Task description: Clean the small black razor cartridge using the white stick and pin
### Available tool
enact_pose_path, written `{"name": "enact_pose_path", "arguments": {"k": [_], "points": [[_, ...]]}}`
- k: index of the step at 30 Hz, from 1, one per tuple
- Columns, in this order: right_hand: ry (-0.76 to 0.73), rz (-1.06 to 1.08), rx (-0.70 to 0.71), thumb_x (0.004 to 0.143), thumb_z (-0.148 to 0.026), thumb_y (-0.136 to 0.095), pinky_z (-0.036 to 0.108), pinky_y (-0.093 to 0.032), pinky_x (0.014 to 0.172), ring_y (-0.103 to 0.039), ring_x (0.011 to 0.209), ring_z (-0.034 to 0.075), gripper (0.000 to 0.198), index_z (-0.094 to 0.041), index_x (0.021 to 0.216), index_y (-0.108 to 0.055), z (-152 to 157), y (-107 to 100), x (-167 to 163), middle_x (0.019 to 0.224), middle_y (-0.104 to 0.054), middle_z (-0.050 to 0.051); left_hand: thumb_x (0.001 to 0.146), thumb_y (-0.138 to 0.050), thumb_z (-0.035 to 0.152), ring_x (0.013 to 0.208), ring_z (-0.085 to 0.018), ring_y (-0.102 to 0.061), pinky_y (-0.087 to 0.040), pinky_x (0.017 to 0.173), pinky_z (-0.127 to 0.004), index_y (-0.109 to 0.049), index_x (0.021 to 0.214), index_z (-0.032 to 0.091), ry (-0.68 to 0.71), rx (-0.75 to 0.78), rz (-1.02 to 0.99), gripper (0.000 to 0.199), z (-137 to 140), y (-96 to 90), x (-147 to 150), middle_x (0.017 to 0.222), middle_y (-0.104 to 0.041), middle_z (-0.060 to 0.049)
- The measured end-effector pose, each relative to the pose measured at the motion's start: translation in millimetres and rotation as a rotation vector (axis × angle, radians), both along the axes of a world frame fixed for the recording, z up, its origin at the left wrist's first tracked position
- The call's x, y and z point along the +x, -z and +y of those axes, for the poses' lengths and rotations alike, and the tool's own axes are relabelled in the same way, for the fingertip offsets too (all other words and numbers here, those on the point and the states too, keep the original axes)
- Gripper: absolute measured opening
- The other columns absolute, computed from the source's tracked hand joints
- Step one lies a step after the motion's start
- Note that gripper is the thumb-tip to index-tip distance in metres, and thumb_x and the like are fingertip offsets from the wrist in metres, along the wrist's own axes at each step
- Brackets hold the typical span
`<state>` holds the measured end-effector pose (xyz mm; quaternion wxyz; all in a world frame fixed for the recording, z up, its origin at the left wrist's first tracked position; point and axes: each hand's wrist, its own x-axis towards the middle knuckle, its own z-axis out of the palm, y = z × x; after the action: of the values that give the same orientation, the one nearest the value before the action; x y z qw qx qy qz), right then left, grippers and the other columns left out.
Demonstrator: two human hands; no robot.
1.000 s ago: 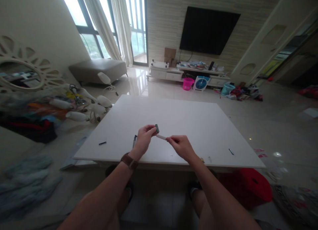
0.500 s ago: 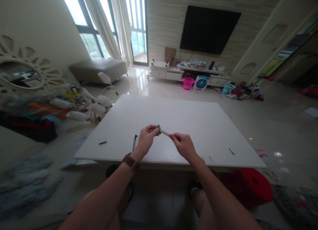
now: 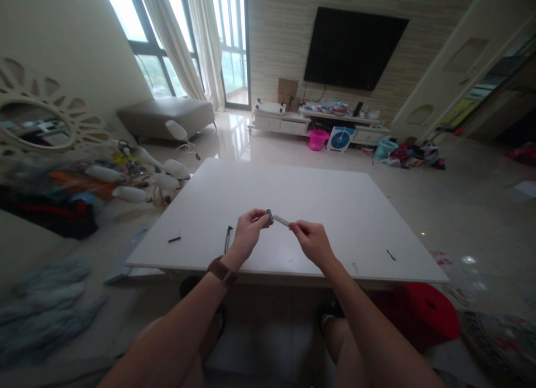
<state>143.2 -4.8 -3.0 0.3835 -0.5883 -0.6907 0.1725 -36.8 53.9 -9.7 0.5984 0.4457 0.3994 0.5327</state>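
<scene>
Over the near part of the white table, my left hand pinches a small razor head, dark with a green edge. My right hand is closed on one end of a slim pale grey stick, whose kind I cannot make out. The stick's free end points left at the razor head, close beside it; whether they touch is unclear. A razor handle lies just left of my left wrist, its lower end partly hidden by it.
A short dark strip lies on the table's left side, and a small dark-green piece like a razor head on the right. Lamp shades crowd the left edge. A red roll stands by the near right corner.
My right hand has drawn slightly right and up with the grey stick, whose tip has come away from over the razor head. The razor head has turned a little and shows more fully.
</scene>
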Motion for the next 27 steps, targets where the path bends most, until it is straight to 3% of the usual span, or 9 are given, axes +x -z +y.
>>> {"name": "enact_pose_path", "arguments": {"k": [2, 6, 11, 16, 21, 27], "points": [[0.013, -0.018, -0.018, 0.096, -0.045, -0.048, 0.025, -0.026, 0.054, -0.041, 0.052, 0.011, 0.041, -0.018, 0.074, -0.069, -0.3, 0.2, -0.9, 0.053, -0.049, -0.002, 0.068, -0.076, 0.03, 0.068, -0.014, -0.06, -0.049, 0.072, -0.031, -0.068, 0.08, 0.013, 0.0, -0.002, 0.002, 0.023, -0.3, -1.3, -0.2, 0.076, -0.067, -0.004], [-0.108, -0.122, -0.024, 0.096, -0.044, -0.049, 0.025, -0.027, 0.056, -0.043, 0.054, 0.011, 0.042, -0.018, 0.069, -0.066, -2.3, -0.5, -3.5, 0.056, -0.054, -0.001, 0.069, -0.075, 0.03, 0.067, -0.014, -0.059, -0.048, 0.07, -0.03, -0.067, 0.079, 0.013, -0.007, 0.017, 0.016, 0.021, -0.6, -3.0, -0.8, 0.072, -0.067, -0.003], [0.026, -0.048, 0.007, 0.097, -0.045, -0.046, 0.026, -0.026, 0.054, -0.042, 0.052, 0.011, 0.042, -0.018, 0.074, -0.068, -1.2, 0.1, -1.5, 0.054, -0.05, -0.002, 0.068, -0.077, 0.03, 0.067, -0.013, -0.06, -0.049, 0.071, -0.03, -0.067, 0.079, 0.013, 0.008, -0.005, -0.006, 0.023, -0.7, -2.6, -1.0, 0.075, -0.067, -0.003], [-0.085, -0.124, -0.005, 0.097, -0.044, -0.047, 0.026, -0.028, 0.056, -0.043, 0.054, 0.012, 0.041, -0.019, 0.07, -0.067, -3.4, -1.3, -3.0, 0.058, -0.056, 0.0, 0.068, -0.077, 0.031, 0.067, -0.014, -0.06, -0.048, 0.07, -0.03, -0.067, 0.079, 0.014, -0.014, 0.009, 0.009, 0.023, 0.4, -1.8, -0.8, 0.074, -0.067, -0.003], [0.04, -0.002, 0.009, 0.096, -0.046, -0.046, 0.026, -0.027, 0.054, -0.041, 0.051, 0.011, 0.042, -0.018, 0.077, -0.07, -2.2, -2.0, -1.3, 0.053, -0.047, -0.002, 0.067, -0.078, 0.032, 0.069, -0.014, -0.061, -0.05, 0.072, -0.032, -0.068, 0.08, 0.013, 0.009, -0.003, 0.01, 0.024, 0.0, -1.4, -0.9, 0.076, -0.068, -0.005], [-0.028, -0.04, -0.005, 0.096, -0.046, -0.047, 0.026, -0.028, 0.054, -0.042, 0.053, 0.011, 0.042, -0.018, 0.073, -0.067, -1.5, -0.5, -2.1, 0.055, -0.049, -0.002, 0.067, -0.079, 0.032, 0.07, -0.014, -0.061, -0.051, 0.072, -0.032, -0.068, 0.079, 0.013, -0.014, 0.009, 0.007, 0.024, 0.0, -0.7, -1.3, 0.078, -0.067, -0.004]]}}
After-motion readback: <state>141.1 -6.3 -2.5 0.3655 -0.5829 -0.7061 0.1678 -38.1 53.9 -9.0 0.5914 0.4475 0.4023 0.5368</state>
